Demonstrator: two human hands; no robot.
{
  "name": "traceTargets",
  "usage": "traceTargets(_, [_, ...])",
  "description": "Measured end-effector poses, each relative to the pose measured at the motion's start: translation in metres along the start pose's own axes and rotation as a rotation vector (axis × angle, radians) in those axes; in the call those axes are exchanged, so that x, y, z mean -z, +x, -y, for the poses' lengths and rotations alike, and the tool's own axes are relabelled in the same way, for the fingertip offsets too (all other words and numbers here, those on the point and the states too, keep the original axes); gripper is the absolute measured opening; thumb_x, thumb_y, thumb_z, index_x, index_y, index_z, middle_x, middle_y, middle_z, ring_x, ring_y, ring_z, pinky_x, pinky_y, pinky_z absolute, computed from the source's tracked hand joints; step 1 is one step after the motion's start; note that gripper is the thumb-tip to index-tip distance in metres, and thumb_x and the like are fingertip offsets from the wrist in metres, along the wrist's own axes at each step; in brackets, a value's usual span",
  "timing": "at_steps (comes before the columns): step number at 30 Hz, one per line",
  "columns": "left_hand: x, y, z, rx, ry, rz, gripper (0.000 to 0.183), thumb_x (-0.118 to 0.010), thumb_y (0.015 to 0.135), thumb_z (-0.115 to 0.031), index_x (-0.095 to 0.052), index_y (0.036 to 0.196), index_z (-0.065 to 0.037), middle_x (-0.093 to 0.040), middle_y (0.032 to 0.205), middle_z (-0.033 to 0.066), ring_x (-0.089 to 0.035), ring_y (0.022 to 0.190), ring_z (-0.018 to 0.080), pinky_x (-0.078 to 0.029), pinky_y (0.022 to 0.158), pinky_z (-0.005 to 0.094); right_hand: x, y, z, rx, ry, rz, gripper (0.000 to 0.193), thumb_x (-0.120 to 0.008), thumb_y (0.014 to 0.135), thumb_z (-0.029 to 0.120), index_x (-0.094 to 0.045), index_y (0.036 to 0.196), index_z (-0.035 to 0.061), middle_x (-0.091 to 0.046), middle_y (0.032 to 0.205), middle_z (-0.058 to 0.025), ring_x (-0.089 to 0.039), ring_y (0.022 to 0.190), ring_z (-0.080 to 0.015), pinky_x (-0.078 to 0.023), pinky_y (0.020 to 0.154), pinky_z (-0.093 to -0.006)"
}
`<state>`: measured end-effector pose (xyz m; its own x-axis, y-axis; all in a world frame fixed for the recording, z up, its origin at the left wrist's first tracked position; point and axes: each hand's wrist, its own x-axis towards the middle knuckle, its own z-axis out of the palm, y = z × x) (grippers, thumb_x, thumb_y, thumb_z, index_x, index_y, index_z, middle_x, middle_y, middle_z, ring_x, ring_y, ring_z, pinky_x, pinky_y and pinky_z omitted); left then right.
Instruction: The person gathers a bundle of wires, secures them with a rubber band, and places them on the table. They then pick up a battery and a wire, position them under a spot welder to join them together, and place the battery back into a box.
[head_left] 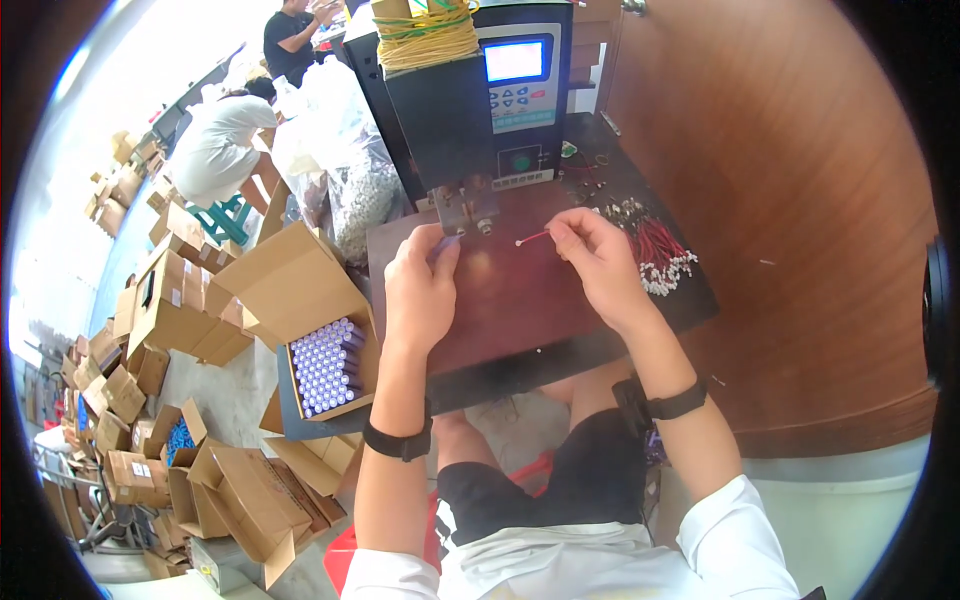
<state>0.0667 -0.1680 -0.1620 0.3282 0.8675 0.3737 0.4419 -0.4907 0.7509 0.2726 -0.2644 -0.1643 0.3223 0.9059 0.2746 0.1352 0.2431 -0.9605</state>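
My left hand [419,288] is closed on a purple cylindrical battery cell [443,246], mostly hidden by my fingers. It is held beside the metal electrode tips [484,226] of a black spot-welding machine [437,125]. Pinched in my right hand [598,263] is a thin red wire [534,238], its pale end pointing left toward the tips but apart from them. A pile of red wires [655,240] with white connectors lies on the dark reddish work board [500,310], just right of my right hand.
An open carton [372,358] of upright purple cells stands left of the board. Yellow-green wire [430,35] is wound on top of the machine. A wooden panel [790,250] bounds the right. Many cartons [245,490] cover the left floor; two people work at far left.
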Motion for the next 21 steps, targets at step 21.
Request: traceTargets(21, [0.004, 0.0, -0.002, -0.043, -0.083, 0.091, 0.026, -0.079, 0.079, -0.018, -0.072, 0.095, 0.001, -0.07, 0.092, 0.0154, -0.066, 0.086, 0.0275, -0.051, 0.079, 0.0367, 0.008, -0.013, 0.009, 0.058, -0.11, 0.086, 0.016, -0.061, 0.103, 0.018, -0.061, 0.105, 0.0016, -0.057, 0.093, 0.0036, -0.05, 0.086, -0.0054, -0.042, 0.079, -0.0215])
